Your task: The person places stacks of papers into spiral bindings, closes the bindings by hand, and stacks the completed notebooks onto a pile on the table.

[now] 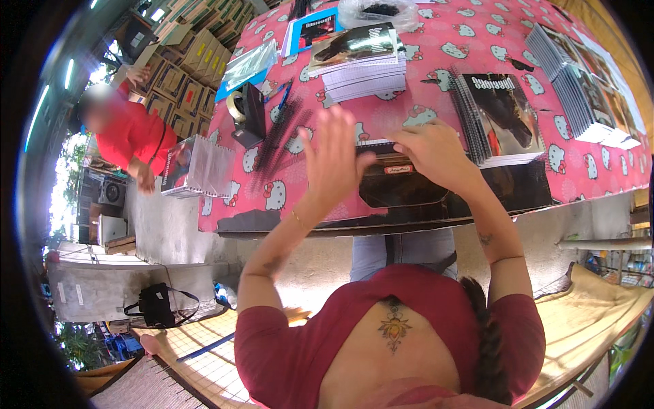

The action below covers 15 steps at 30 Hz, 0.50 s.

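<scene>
Pink cloth with a cat-face pattern covered the table (306, 174) in the head view, and on it, at the near edge in front of the person, lay a dark-covered notebook (402, 187) with a pale strip along its far edge. The left hand (334, 160) was raised at the notebook's left side, grasping nothing, its fingers extended and spread; whether the thumb touched the cover could not be told. The right hand (432, 153) bent over the far edge, fingertips at the pale strip; whether they pinched it or only rested there could not be told.

Just right of that hand stood a stack of spiral notebooks (507, 119), and beyond the hands a second stack (361, 58). To the left lay loose black binding coils (269, 150) beside a tape dispenser (248, 119). Farther left, a co-worker in a red top (139, 140) stood near brown cartons (170, 85).
</scene>
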{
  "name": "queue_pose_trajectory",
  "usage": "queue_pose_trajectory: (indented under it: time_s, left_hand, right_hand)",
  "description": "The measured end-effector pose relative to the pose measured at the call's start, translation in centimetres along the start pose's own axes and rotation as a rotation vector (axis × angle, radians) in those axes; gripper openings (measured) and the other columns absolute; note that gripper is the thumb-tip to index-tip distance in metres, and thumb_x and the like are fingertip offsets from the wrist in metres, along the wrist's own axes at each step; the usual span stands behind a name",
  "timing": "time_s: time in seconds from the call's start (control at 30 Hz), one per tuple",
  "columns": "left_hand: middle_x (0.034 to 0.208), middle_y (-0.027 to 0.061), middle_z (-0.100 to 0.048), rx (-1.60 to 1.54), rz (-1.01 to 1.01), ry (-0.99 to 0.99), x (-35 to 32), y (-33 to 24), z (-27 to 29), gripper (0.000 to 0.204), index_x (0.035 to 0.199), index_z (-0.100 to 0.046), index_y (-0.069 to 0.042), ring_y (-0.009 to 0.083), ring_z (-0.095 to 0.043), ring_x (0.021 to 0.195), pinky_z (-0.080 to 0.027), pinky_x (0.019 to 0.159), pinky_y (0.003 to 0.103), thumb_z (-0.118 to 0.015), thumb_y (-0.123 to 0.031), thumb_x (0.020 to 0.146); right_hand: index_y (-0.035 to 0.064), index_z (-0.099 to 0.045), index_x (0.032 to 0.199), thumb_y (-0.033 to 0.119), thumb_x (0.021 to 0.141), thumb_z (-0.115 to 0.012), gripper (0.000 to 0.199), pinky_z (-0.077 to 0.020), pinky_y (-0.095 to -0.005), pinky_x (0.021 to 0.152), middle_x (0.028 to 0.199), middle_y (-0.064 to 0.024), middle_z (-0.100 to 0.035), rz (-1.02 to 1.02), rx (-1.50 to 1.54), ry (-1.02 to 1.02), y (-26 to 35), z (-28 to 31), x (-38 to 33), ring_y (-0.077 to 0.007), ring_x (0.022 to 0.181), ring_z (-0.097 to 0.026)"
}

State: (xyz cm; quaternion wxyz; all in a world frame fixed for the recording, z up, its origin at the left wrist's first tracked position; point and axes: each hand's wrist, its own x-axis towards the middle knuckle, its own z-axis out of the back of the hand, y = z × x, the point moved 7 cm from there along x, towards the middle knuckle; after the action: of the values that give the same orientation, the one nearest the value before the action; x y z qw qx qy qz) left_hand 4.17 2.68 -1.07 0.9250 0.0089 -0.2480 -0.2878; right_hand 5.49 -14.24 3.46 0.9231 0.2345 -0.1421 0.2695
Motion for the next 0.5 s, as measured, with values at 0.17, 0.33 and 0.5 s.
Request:
queue_pose_trajectory:
  time_s: [0.17, 0.33, 0.5]
  left_hand:
    - [0.160, 0.0287, -0.033, 0.060, -0.081, -0.125, 1.7, 0.0, 0.9, 0.083, 0.149, -0.038, 0.007, 0.0430, -0.026, 0.152, -0.008, 0.120, 0.065, -0.049, -0.057, 0.098]
    - [0.161, 0.0268, -0.032, -0.096, -0.219, 0.454, -1.0, -4.0, -1.5, 0.078, 0.151, -0.035, 0.009, 0.0424, -0.026, 0.152, -0.010, 0.120, 0.063, -0.044, -0.052, 0.103]
    - [0.159, 0.0227, -0.038, 0.065, -0.041, -0.097, 4.9, 0.2, 1.4, 0.077, 0.150, -0.043, 0.002, 0.0372, -0.029, 0.152, -0.014, 0.120, 0.061, -0.051, -0.054, 0.098]
  right_hand:
    - [0.0149, -0.072, 0.113, 0.018, 0.090, -0.067, 0.023, -0.0490, -0.0440, 0.081, 0.089, -0.0087, -0.072, 0.096, -0.017, -0.065, 0.3, 0.4, 0.2, -0.0303, 0.086, -0.069]
    - [0.0140, -0.070, 0.116, 0.018, 0.089, -0.068, 0.027, -0.0490, -0.0438, 0.081, 0.087, -0.0098, -0.071, 0.039, 0.007, -0.024, -0.3, 0.3, -0.2, -0.0316, 0.084, -0.068]
    - [0.0127, -0.061, 0.132, 0.022, 0.084, -0.075, 0.051, -0.0494, -0.0438, 0.088, 0.107, -0.0113, -0.073, 0.047, -0.009, -0.107, 0.5, 1.9, -0.6, -0.0293, 0.099, -0.069]
